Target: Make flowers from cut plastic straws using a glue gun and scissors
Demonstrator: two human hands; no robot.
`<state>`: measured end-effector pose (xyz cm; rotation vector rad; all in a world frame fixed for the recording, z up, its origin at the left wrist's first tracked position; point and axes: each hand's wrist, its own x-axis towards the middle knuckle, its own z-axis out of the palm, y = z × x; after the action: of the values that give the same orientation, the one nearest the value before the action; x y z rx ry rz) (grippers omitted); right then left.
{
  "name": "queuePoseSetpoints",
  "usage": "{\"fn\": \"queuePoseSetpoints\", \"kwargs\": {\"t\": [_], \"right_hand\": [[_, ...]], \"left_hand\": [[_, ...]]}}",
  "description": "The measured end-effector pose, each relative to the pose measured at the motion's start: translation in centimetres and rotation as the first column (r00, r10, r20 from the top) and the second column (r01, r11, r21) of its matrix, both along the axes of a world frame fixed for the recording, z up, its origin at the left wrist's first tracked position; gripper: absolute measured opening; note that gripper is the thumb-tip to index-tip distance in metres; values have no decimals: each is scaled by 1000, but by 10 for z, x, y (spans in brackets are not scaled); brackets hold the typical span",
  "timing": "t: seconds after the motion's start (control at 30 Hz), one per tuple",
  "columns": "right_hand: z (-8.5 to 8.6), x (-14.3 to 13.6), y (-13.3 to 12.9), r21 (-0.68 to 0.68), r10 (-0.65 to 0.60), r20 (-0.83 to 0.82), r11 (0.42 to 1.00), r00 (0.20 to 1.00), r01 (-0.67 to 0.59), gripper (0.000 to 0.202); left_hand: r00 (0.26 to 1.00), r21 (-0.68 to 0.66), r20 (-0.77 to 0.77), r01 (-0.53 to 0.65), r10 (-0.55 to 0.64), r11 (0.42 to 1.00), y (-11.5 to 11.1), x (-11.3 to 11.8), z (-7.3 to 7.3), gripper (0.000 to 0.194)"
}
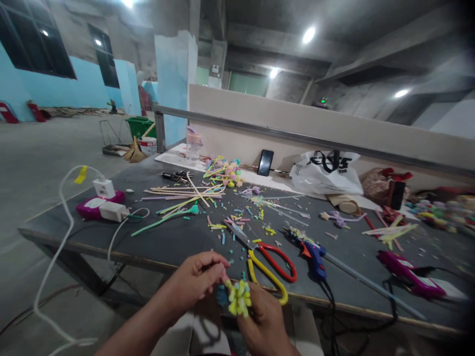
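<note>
Our right hand (264,316) is clamped on the yellow flower-like cluster (240,299), low centre of the frame; thumb and fingertips of our left hand (198,279) are together at its edge. Whether they pinch a small piece, we cannot tell.

Progress, as we judge it: cluster well filled on the side facing us, its underside hidden by our fingers. Loose clippings (217,227) and uncut sticks (178,197) lie unused, so material remains; how much more the cluster needs, we cannot say.

Looks: stubby bits packed in a rounded tuft, bright yellow with pale blue-green touches; a darker blue tuft (222,295) sits just beside it.

Beyond, on the dark table (166,247): scissors (251,243), blades slightly apart, lower centre; blue glue gun (317,259) to their right. Farther, green-headed stem (193,209) left of centre, made-up by its look; then a multicoloured bunch (232,175) near the back edge, phone (265,163) propped to its right.
</note>
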<state>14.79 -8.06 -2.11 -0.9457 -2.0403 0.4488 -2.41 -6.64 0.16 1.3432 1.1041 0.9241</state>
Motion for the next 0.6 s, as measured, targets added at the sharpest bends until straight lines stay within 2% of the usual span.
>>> {"fn": "queuePoseSetpoints", "kwargs": {"t": [0.03, 0.1, 0.17, 0.23, 0.3, 0.5, 0.6], "right_hand": [[0, 0, 0, -6, -7, 2, 1000, 1000, 7, 14], [1, 0, 0, -7, -9, 13, 1000, 1000, 9, 16], [1, -1, 1, -5, 9, 23, 1000, 1000, -9, 17], [1, -3, 1, -22, 39, 38, 999, 999, -38, 17], [0, -4, 0, -34, 66, 59, 997, 996, -64, 18], [-5, -3, -2, -98, 84, 82, 992, 993, -76, 25], [-6, -4, -3, -144, 97, 70, 986, 993, -86, 29]], "left_hand": [[997, 129, -71, 5, 4, 992, -1, -3, 0, 28], [977, 386, -215, 82, 3, 919, -5, -9, 3, 53], [934, 494, -356, 215, -30, 843, -9, -14, 8, 66], [891, 486, -450, 300, -59, 821, -13, -14, 14, 56], [878, 459, -473, 320, -76, 829, -13, -11, 18, 44], [964, 402, -257, 165, -62, 901, -12, -3, 14, 21], [982, 390, -171, 140, -77, 910, -12, -2, 10, 15]]}}
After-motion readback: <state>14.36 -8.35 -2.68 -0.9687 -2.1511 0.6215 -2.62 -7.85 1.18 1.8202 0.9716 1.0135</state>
